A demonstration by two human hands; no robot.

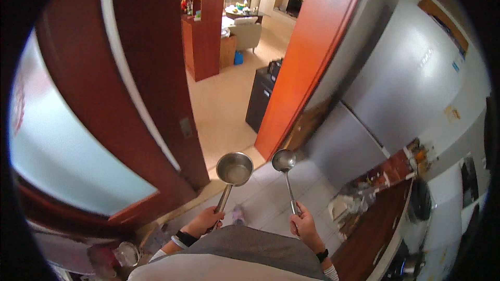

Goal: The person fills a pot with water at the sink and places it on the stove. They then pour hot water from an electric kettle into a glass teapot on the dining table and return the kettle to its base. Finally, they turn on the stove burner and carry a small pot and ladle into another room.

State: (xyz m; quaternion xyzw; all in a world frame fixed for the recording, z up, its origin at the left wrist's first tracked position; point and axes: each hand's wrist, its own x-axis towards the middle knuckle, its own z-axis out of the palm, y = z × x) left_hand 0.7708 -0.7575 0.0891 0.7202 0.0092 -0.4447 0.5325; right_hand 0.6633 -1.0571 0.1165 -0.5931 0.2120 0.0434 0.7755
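Observation:
My left hand (206, 220) grips the handle of a small stainless steel saucepan (234, 168), held out in front of me at the lower middle. Its inside faces up, and I cannot tell if it holds liquid. To its right, my right hand (304, 222) is closed round the handle of a metal ladle (284, 160), its bowl pointing away from me. The pan and the ladle are apart, both above the tiled floor.
A doorway with a dark sliding door (160, 66) and an orange-brown frame (302, 54) stands ahead. A grey refrigerator (394, 74) is at the right, near a cluttered counter (367, 226). Beyond the doorway are a black cabinet (258, 101) and a sofa (246, 35).

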